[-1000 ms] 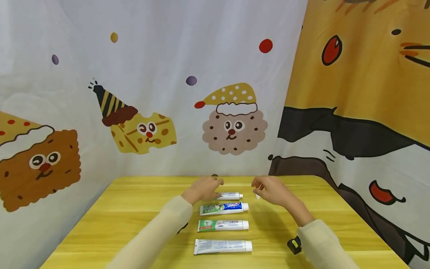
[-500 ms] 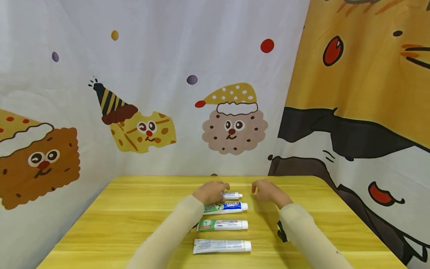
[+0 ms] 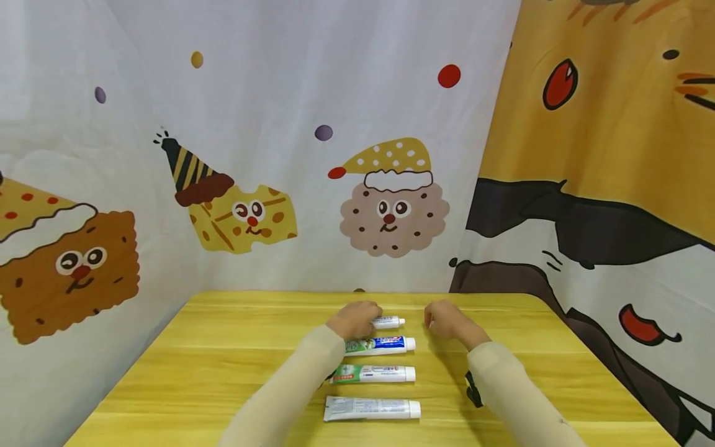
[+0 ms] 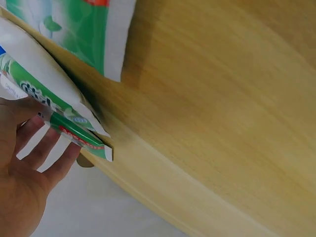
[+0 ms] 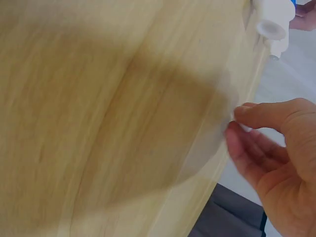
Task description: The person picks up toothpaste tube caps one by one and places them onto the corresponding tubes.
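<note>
My left hand [image 3: 353, 319] grips the farthest and smallest toothpaste tube [image 3: 388, 322]. In the left wrist view its thumb and fingers are round the tube's green, crimped-end half [image 4: 81, 134]. The tube's narrow nozzle points right, toward my right hand [image 3: 449, 320]. That hand is a short way off, thumb and index fingertip brought together on a small white cap [image 5: 232, 117], mostly hidden by the fingers. Just nearer lies a blue and green toothpaste tube [image 3: 385, 345], its left end behind the left hand and sleeve.
Nearer on the yellow wood-grain table [image 3: 223, 366] lie a green and white toothpaste tube [image 3: 374, 374] and a silvery-white one [image 3: 371, 408], white caps to the right. A cartoon-printed cloth [image 3: 313, 273] hangs behind the table's far edge.
The left hand has moved right and closed round the smallest tube. The right hand's fingers have drawn in, so the white cap shows less; its forearm has shifted left.
</note>
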{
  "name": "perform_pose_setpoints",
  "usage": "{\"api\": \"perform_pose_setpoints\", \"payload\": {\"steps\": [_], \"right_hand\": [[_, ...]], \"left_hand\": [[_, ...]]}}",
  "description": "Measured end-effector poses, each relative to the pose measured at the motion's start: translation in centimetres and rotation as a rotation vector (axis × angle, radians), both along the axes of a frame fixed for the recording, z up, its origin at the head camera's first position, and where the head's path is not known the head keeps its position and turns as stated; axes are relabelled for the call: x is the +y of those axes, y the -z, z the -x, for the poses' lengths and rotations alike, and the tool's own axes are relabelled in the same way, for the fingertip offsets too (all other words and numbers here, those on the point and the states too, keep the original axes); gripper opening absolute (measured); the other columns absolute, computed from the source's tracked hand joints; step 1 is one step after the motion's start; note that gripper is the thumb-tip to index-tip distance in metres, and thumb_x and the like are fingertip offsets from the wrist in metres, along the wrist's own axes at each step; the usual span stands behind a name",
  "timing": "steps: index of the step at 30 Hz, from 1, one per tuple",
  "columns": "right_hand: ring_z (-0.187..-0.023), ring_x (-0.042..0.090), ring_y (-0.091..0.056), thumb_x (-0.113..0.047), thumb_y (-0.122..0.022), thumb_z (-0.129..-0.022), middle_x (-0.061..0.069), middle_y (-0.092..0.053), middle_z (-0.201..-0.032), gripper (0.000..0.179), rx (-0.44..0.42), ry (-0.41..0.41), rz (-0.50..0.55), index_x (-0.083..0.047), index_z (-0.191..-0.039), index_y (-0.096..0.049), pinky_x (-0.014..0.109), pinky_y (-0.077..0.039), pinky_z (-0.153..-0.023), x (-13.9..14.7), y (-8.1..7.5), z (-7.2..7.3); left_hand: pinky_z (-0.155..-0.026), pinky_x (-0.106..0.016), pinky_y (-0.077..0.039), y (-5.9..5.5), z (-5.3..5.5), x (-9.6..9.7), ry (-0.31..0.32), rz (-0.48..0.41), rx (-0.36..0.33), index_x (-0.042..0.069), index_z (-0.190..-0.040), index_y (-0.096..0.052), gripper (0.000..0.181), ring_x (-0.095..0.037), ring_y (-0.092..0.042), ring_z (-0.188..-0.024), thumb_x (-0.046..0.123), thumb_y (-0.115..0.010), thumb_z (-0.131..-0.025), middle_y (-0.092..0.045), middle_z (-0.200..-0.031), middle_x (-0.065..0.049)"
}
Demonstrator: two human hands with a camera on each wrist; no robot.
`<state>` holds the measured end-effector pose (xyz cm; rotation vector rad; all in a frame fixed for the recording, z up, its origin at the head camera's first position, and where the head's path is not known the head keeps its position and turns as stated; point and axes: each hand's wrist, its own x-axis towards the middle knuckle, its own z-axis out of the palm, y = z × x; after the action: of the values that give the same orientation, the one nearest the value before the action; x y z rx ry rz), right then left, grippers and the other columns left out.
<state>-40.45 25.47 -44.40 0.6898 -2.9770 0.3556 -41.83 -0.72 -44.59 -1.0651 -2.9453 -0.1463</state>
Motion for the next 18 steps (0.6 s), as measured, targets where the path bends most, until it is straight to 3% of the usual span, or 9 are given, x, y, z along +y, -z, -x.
{"api": "perform_pose_setpoints", "payload": {"steps": [5,10,18], "right_hand": [[-0.083,0.026,-0.066,0.007,-0.069,-0.081,0.008,-0.072,-0.087,0.012,0.024,-0.005,0.013,-0.004,-0.084,-0.072,0.046,-0.057,-0.080,0.4,-0.8,0.0],[-0.084,0.026,-0.068,0.004,-0.066,-0.080,0.010,-0.075,-0.091,0.015,0.059,-0.047,0.022,-0.002,-0.091,-0.076,0.046,-0.058,-0.078,0.9,-1.6,0.3],[-0.087,0.029,-0.072,-0.002,-0.069,-0.084,0.008,-0.078,-0.093,0.014,0.157,-0.056,0.043,-0.006,-0.090,-0.081,0.047,-0.060,-0.077,0.6,-4.1,-1.1]], "left_hand": [[-0.102,-0.032,-0.053,-0.7,-0.1,-0.5,0.000,-0.036,0.017,0.014,-0.126,-0.068,0.027,-0.013,-0.062,-0.104,0.013,-0.064,-0.100,-0.069,-0.123,0.000],[-0.103,-0.031,-0.053,-1.7,-0.2,-0.7,0.045,-0.085,0.046,0.011,-0.133,-0.066,0.032,-0.016,-0.065,-0.112,0.017,-0.066,-0.101,-0.067,-0.129,-0.002],[-0.104,-0.036,-0.054,-4.5,-1.3,-2.0,0.090,-0.170,0.077,0.007,-0.140,-0.060,0.037,-0.022,-0.065,-0.116,0.014,-0.062,-0.103,-0.066,-0.131,-0.007]]}}
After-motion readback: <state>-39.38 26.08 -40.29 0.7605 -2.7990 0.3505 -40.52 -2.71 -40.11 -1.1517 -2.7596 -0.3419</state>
